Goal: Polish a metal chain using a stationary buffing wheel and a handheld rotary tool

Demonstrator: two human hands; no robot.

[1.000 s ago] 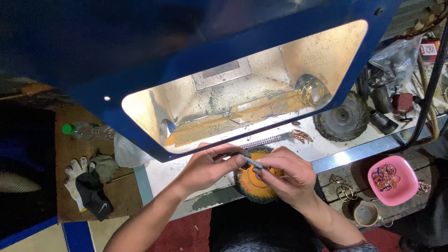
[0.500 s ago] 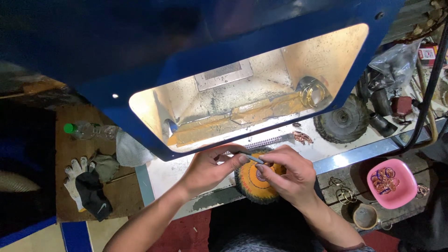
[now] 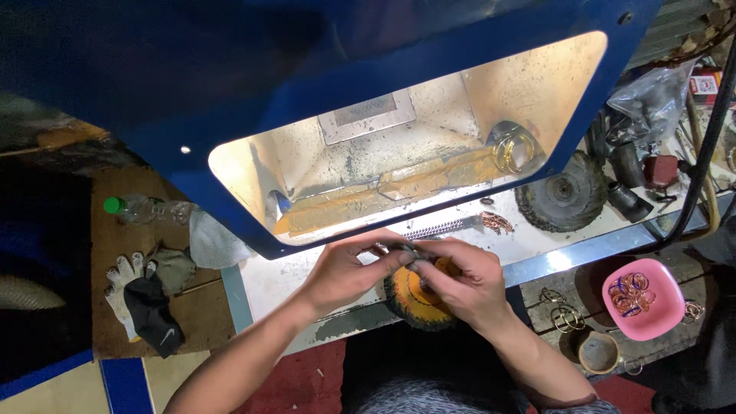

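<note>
Orange-yellow buffing wheel (image 3: 420, 295) sits at the bench (image 3: 537, 245) edge, under both hands. Left hand (image 3: 345, 268) and right hand (image 3: 460, 280) pinch one small dark ring-like piece (image 3: 404, 251) between fingertips, grips closed on it. Versus earlier frame: the slim rod in the right hand is gone; fingertips meet closer. Pink dish (image 3: 644, 295) unchanged.

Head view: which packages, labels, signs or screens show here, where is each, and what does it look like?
Small box: far top right on the bench, rectangular, red with a pale printed panel.
Clear plastic bag: just left of that box, crumpled, greyish, contents unclear.
Plastic bottle: lying on the brown board at left, clear with a green cap; no label can be made out.
No signs or screens in view.
</note>
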